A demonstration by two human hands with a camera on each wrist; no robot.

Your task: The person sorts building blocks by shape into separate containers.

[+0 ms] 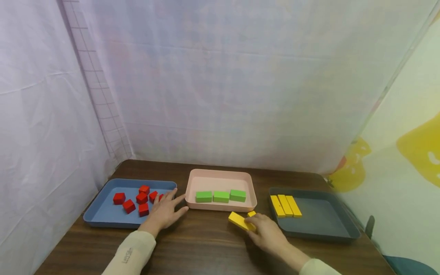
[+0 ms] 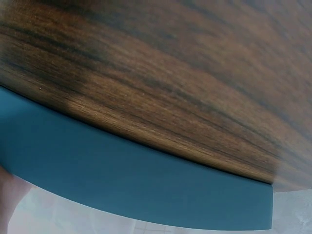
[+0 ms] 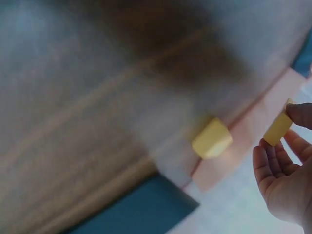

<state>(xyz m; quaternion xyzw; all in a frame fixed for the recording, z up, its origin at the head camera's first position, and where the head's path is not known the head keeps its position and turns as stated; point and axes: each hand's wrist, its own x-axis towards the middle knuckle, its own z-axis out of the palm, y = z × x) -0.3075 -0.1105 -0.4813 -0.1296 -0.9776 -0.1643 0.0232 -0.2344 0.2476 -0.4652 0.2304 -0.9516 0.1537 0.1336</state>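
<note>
In my right hand [image 1: 267, 233] I pinch a long yellow block [image 1: 240, 220] between thumb and fingers, held above the table in front of the pink tray [image 1: 221, 208]. A second yellow block [image 3: 212, 139] lies on the table just beyond that hand, close to the pink tray's front edge. My left hand [image 1: 164, 214] is spread with fingers extended over the right side of the blue tray [image 1: 110, 224], holding nothing. Several red blocks [image 1: 128, 206] lie scattered in the blue tray, one partly hidden by the left fingers.
Three green blocks [image 1: 221, 196] stand in a row in the pink tray. On the right, a dark grey tray [image 1: 319, 233] holds three yellow blocks [image 1: 286, 206] side by side at its left end. White curtains [image 1: 220, 84] hang behind and left of the wooden table [image 1: 203, 244].
</note>
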